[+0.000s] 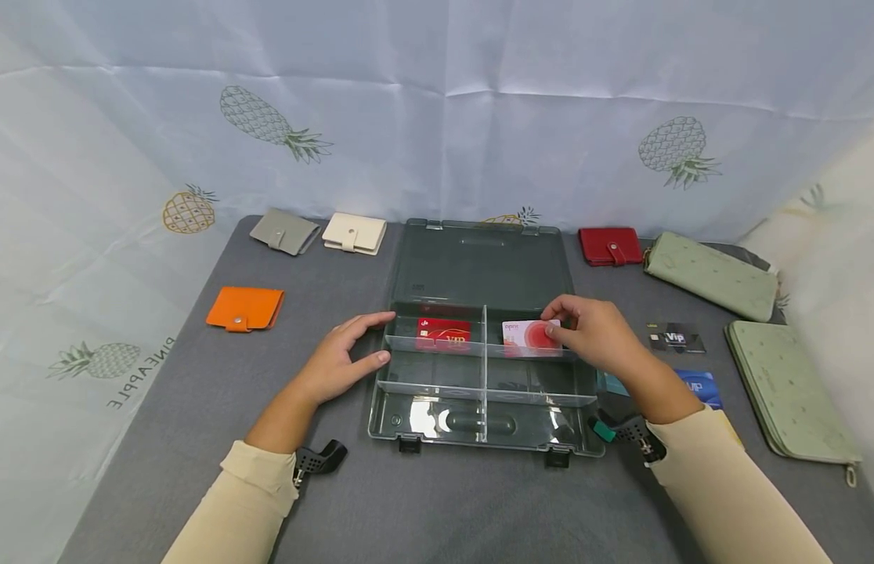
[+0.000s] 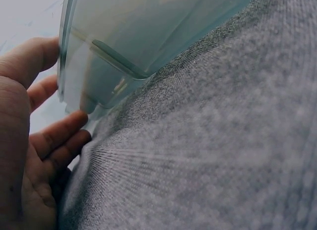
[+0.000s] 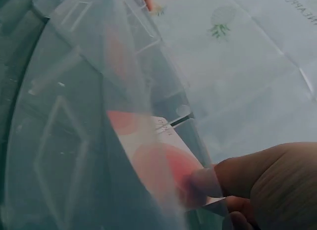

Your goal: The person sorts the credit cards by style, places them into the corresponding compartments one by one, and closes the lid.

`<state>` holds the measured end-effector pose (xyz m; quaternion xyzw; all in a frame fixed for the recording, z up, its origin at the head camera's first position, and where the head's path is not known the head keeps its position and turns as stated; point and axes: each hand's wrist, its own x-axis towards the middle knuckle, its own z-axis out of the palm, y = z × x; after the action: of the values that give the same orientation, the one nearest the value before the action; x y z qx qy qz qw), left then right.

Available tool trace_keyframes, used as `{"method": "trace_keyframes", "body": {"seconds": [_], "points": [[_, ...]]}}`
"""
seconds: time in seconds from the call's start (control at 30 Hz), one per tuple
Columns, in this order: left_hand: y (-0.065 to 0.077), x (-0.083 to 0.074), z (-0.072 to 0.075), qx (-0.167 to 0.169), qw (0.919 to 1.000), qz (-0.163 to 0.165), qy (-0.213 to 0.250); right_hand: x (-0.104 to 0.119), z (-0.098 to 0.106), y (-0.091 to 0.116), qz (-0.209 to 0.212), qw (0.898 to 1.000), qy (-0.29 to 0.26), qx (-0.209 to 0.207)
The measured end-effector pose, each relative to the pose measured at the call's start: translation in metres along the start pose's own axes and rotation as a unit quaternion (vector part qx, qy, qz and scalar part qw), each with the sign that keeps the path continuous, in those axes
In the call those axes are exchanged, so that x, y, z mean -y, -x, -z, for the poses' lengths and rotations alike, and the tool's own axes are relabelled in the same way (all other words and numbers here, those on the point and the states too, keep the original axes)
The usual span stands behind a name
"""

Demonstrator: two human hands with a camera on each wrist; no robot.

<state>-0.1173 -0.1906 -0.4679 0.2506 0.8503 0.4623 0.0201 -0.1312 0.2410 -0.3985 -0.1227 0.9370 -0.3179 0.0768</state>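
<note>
A clear-grey plastic organizer box [image 1: 433, 368], divided into several compartments, lies with its lid folded back. My right hand [image 1: 595, 333] pinches a pink-and-white card with red circles [image 1: 525, 333] between thumb and fingers, at the back right compartment. Through the translucent wall in the right wrist view, the card [image 3: 148, 161] shows tilted, thumb on its face. A red VIP card [image 1: 437, 330] lies in the back left compartment. My left hand [image 1: 341, 360] is at the box's left side, fingers extended; in the left wrist view its fingertips are right at the box wall [image 2: 143, 27].
Right of the box lie a black VIP card [image 1: 677, 338], a blue VIP card [image 1: 700, 385] and a teal card partly under my right wrist. Small wallets, orange [image 1: 245, 308], grey [image 1: 283, 231], cream [image 1: 355, 233] and red [image 1: 610, 246], and two green long wallets [image 1: 789, 392] surround it.
</note>
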Motion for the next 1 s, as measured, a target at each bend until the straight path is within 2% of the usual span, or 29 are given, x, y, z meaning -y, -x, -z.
{"method": "trace_keyframes", "body": {"seconds": [0.2,0.33,0.5,0.6,0.77,0.9,1.0], "points": [[0.000,0.001,-0.001,-0.001,1.0000,-0.002,-0.005,0.001,-0.001,0.010,0.014,1.000,0.010,-0.010],[0.000,-0.001,0.000,-0.001,1.0000,0.005,-0.003,-0.001,0.003,0.021,0.016,0.999,-0.006,-0.033],[0.000,-0.002,-0.001,-0.001,1.0000,0.000,-0.004,-0.011,0.011,0.038,-0.001,0.998,-0.042,-0.055],[0.000,-0.002,-0.001,-0.002,1.0000,-0.002,-0.003,-0.022,0.018,0.049,-0.013,0.997,-0.052,-0.052],[-0.001,-0.003,0.000,-0.003,1.0000,-0.006,-0.002,-0.049,0.029,0.067,-0.026,0.998,-0.034,-0.037],[0.000,-0.002,-0.001,-0.006,0.9999,-0.010,-0.008,-0.075,0.037,0.081,-0.009,1.000,0.008,-0.016],[0.000,-0.002,0.000,-0.006,0.9999,-0.011,-0.008,-0.092,0.038,0.090,0.026,0.999,0.034,-0.008]]}}
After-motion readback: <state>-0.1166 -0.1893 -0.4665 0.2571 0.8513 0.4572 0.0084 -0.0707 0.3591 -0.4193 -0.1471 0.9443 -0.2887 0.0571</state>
